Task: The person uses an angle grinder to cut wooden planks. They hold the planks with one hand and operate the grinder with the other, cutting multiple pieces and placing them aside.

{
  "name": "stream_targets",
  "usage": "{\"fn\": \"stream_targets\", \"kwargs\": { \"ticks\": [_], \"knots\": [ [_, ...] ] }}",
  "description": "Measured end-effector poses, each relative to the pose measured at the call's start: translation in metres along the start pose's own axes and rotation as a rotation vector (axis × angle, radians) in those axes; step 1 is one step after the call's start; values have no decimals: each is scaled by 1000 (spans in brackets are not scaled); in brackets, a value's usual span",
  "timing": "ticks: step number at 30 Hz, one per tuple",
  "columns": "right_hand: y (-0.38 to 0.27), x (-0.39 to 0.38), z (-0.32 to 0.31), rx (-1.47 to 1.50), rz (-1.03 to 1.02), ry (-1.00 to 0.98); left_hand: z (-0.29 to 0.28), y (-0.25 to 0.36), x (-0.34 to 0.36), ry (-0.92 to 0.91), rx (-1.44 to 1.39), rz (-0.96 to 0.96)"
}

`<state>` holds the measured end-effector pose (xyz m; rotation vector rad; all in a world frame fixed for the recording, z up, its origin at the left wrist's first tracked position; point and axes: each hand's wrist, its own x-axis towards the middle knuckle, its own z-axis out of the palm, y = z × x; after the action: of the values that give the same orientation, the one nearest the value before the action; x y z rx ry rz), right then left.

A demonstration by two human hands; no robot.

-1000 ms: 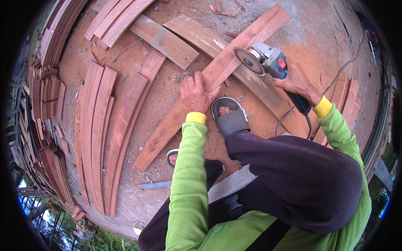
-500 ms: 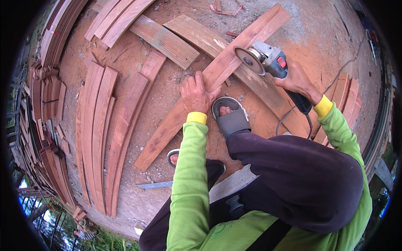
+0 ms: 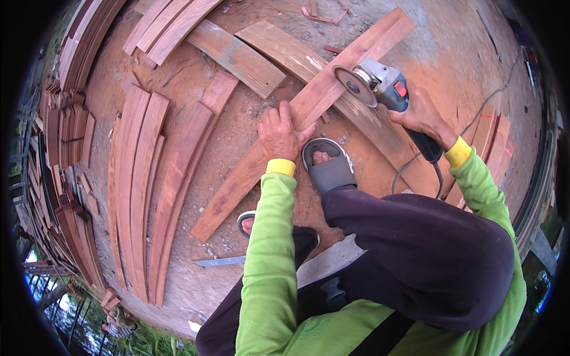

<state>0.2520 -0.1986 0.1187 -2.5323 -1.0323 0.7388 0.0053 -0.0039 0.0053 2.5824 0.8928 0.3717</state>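
While two green sleeves (image 3: 267,237) of soft cloth, each with a yellow cuff, extend over the ground, one dark trouser knee (image 3: 427,255) rises on the right side of the long plank (image 3: 323,94). The left hand (image 3: 279,132) is closed over this plank, its fingers across the far edge and its thumb at the near edge. The right hand (image 3: 418,111) is wrapped around one angle grinder (image 3: 389,86), which has grey metal, dark plastic and one red switch. Its single disc (image 3: 355,86), round and thin, overlaps the plank's right edge in the view; whether they touch, I cannot tell. The plank itself is of reddish wood, straight and flat, and it lies slantwise over one scratched brown board (image 3: 374,127). Two dark sandals (image 3: 338,175) with pale rims are beside the plank, and one flat metal strip (image 3: 219,261) lies near its closer end. Left of the plank, two long boards (image 3: 176,178) overlap as a pair, and next to them is a fan of at least three boards (image 3: 132,190). Right of the plank, at least two reddish boards (image 3: 484,133) lie together. Beyond the plank's left side are three smooth boards (image 3: 172,29) and one weathered, grooved board (image 3: 237,59). Farthest left from it, many boards (image 3: 68,133) form tight stacks.
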Motion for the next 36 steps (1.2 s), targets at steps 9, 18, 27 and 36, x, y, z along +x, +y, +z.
{"fn": "stream_targets", "kwargs": {
  "ticks": [9, 18, 27, 36],
  "knots": [
    [-10, -1, 0, 19, 48, -49, -1, -3, -3, -4, 5, -19],
    [-19, -2, -3, 16, 15, -34, 1, -4, -5, 7, -6, -19],
    [-15, 2, 0, -7, 5, -28, -1, -4, -4, -7, -26, -28],
    [-14, 6, -1, -25, 25, -56, -2, -4, -4, -14, -32, -26]
  ]
}}
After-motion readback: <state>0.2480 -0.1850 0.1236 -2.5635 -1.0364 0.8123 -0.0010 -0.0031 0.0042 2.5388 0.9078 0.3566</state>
